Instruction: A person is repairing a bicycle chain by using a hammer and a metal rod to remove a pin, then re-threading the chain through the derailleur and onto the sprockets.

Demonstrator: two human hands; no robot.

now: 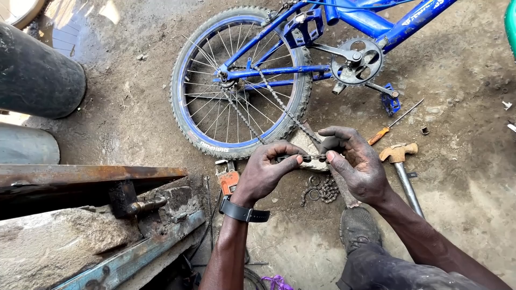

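Head camera looks down on brown dirt ground (473,177). Biggest is a small blue metal bicycle (371,21) lying on its side, with its black knobby rear wheel (242,80) and silver crank sprocket (356,60) showing. On the left sit a fat black pipe (37,75) and a rusty metal beam (80,177). A wooden-headed hammer with a steel handle (400,161) lies near the right hand, and an orange-handled screwdriver (389,126) lies just past it.

Both hands meet in the middle, just below the wheel. Left hand (263,172), wearing a black wrist band (242,211), has its fingers pinched together on one end of a short greasy piece of bike chain (306,158). Right hand (357,164) pinches the other end with thumb and fingers closed tight. Under the hands, a little pile of loose chain links (322,190) rests on the dirt.
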